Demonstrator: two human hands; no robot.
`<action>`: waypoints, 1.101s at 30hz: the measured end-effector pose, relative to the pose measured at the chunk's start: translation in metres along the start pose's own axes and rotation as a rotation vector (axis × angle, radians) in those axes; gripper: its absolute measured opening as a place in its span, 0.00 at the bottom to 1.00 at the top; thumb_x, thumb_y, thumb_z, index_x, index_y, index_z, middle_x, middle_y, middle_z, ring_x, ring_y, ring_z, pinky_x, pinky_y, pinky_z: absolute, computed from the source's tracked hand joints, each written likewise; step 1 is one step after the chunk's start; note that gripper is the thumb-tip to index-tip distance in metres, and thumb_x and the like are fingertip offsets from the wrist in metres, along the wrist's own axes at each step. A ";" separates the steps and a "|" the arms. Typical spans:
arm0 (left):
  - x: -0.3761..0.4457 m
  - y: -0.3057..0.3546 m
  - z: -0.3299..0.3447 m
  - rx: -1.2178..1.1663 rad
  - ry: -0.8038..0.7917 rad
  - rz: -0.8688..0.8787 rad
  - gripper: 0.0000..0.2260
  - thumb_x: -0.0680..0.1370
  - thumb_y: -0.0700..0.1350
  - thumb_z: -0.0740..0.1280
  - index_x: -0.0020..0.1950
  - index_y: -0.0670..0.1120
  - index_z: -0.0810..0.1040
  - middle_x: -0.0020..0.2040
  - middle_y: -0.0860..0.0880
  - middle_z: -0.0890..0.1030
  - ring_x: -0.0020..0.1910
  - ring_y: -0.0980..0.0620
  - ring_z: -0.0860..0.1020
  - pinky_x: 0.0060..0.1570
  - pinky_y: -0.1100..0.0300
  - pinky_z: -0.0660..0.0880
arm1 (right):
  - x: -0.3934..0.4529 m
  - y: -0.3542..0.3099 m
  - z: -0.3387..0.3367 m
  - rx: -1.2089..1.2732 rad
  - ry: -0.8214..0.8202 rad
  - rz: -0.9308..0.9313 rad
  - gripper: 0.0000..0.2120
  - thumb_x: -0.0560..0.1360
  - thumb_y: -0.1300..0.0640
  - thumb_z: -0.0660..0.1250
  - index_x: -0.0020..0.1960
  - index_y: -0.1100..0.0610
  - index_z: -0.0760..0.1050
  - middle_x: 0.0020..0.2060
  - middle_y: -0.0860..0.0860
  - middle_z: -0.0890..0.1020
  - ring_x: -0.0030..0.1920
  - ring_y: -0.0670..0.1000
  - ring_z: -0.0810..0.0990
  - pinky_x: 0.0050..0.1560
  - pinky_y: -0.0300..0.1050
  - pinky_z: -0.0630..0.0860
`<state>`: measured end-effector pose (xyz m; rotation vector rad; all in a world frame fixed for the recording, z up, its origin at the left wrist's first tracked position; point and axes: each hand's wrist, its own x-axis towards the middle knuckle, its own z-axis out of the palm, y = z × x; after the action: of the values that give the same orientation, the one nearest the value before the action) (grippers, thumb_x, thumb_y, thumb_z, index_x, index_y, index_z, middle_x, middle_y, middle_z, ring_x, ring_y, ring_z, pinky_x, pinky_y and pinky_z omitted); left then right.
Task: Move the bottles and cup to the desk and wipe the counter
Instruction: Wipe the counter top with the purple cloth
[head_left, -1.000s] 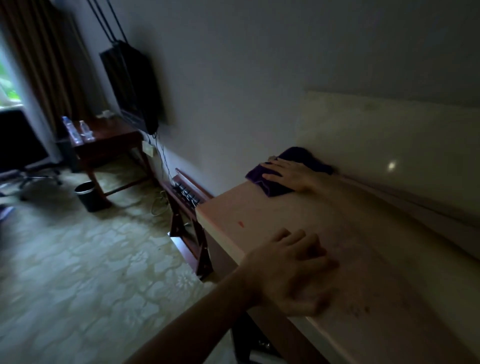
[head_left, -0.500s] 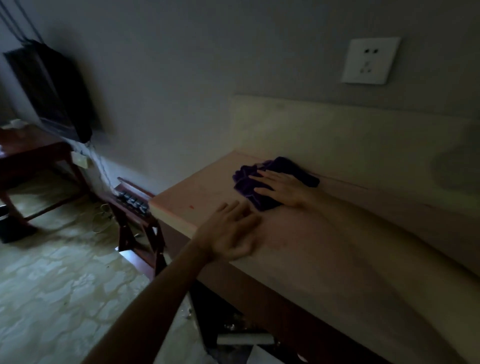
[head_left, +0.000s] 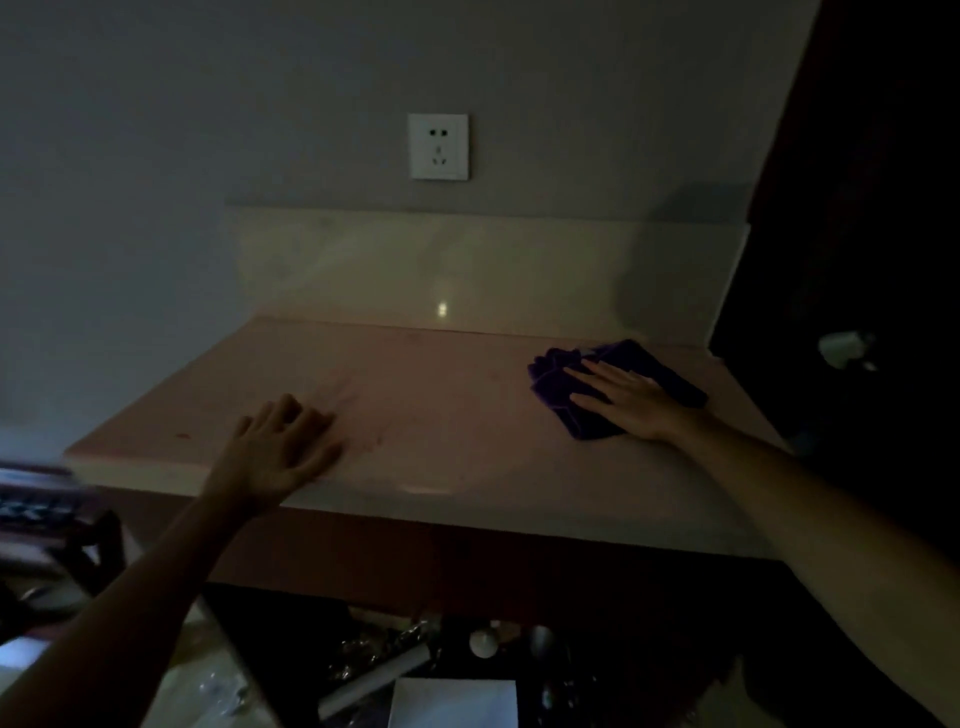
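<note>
The pale pink counter (head_left: 441, 415) fills the middle of the dim view. A crumpled purple cloth (head_left: 558, 376) lies on its right part, near the back. My right hand (head_left: 628, 397) presses flat on the cloth with fingers spread. My left hand (head_left: 275, 452) rests palm down on the counter's front left part, fingers apart and holding nothing. No bottle or cup shows on the counter; the desk is out of view.
A pale backsplash (head_left: 467, 270) runs behind the counter, with a white wall socket (head_left: 438, 147) above it. A dark panel (head_left: 857, 260) closes off the right side. Below the counter sits dim clutter (head_left: 415, 670). A dark wooden rack (head_left: 41, 519) stands at left.
My right hand has slid the purple cloth from the counter's left part to its right part. My view has swung right, so the desk and the TV have left the frame.
</note>
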<state>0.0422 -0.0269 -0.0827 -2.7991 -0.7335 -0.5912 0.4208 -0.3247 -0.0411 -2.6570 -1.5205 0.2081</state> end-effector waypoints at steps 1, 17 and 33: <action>-0.001 0.000 0.000 -0.003 -0.005 -0.003 0.29 0.76 0.68 0.48 0.65 0.54 0.75 0.54 0.48 0.72 0.51 0.44 0.74 0.45 0.51 0.68 | -0.014 0.008 -0.001 0.002 -0.001 0.033 0.29 0.77 0.32 0.44 0.77 0.35 0.44 0.79 0.40 0.45 0.78 0.45 0.46 0.74 0.52 0.47; 0.000 -0.002 0.003 -0.037 -0.022 0.052 0.29 0.76 0.64 0.49 0.65 0.49 0.76 0.54 0.45 0.73 0.51 0.42 0.74 0.46 0.49 0.68 | -0.158 0.013 0.030 -0.017 0.143 0.376 0.45 0.61 0.21 0.25 0.75 0.33 0.41 0.78 0.39 0.46 0.78 0.44 0.46 0.76 0.51 0.48; -0.013 -0.067 -0.025 -0.379 -0.067 0.113 0.21 0.80 0.60 0.50 0.66 0.54 0.73 0.60 0.53 0.72 0.59 0.50 0.74 0.57 0.50 0.72 | -0.010 -0.209 0.042 -0.011 0.111 0.040 0.44 0.64 0.24 0.25 0.77 0.36 0.41 0.79 0.41 0.44 0.79 0.46 0.43 0.77 0.52 0.44</action>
<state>-0.0103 0.0179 -0.0600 -3.1947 -0.5149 -0.6812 0.2313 -0.2270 -0.0542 -2.6601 -1.4401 0.0536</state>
